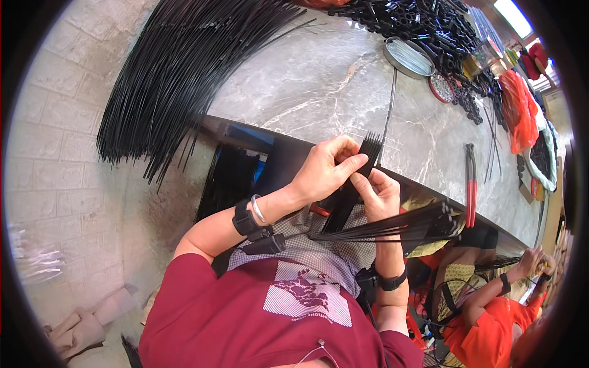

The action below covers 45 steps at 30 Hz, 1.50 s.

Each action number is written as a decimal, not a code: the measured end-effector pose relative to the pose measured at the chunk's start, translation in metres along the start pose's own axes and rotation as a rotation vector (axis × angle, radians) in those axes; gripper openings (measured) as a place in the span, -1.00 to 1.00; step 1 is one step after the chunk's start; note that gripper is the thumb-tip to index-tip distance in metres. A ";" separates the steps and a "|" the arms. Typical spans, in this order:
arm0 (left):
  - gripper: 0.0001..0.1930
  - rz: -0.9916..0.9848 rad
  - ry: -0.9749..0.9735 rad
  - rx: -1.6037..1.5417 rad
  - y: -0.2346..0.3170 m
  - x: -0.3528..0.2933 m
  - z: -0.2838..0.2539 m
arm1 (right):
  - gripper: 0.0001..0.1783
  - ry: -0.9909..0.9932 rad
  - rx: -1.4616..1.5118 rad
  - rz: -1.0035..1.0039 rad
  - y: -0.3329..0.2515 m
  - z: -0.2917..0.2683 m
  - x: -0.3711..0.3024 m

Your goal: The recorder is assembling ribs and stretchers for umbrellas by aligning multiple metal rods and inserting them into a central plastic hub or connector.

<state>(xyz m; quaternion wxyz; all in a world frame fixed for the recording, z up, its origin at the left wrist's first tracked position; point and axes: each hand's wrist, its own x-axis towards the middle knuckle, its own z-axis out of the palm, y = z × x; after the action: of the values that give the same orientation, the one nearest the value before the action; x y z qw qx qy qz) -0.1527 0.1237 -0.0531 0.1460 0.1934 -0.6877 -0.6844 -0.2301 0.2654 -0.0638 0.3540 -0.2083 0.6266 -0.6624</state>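
Note:
Just off the table's front edge, both hands grip a flat bundle of thin black strands (370, 147), its upper ends lined up like a comb. My left hand (328, 167) pinches it from the left, thumb across the front. The fingertips of my right hand (380, 193) close on it lower down, on the right side. Below them, the bundle continues toward my lap. More black strands (392, 230) stretch sideways across my right forearm, their ends fanning out at the right. Whether these join the held bundle, I cannot tell.
A large heap of long black strands (178, 73) hangs over the grey table's (294, 86) left end. Farther back are black tube pieces (423, 27), a round tin (410, 58) and a red dish (442, 89). Red-handled pliers (470, 190) lie right. A co-worker (491, 325) sits nearby.

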 end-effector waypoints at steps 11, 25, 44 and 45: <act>-0.83 -0.096 -0.028 -0.112 0.000 -0.001 -0.004 | -0.93 0.009 0.085 0.047 0.010 -0.006 0.002; -0.87 -0.106 -0.021 -0.149 0.001 -0.001 -0.003 | -0.75 -0.126 0.174 0.061 0.004 -0.008 0.004; -0.67 0.227 -0.120 1.187 0.080 0.149 -0.102 | -0.86 -0.116 0.189 0.096 0.016 -0.011 0.002; -0.67 0.276 0.074 1.132 0.075 0.179 -0.103 | -0.85 -0.115 0.209 0.096 0.019 -0.011 0.003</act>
<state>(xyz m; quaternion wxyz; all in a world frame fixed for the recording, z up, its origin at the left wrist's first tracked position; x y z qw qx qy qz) -0.2680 -0.0520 0.0122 0.1317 0.1740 -0.9596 -0.1777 -0.2360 0.2715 -0.0839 0.4406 -0.1777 0.5420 -0.6932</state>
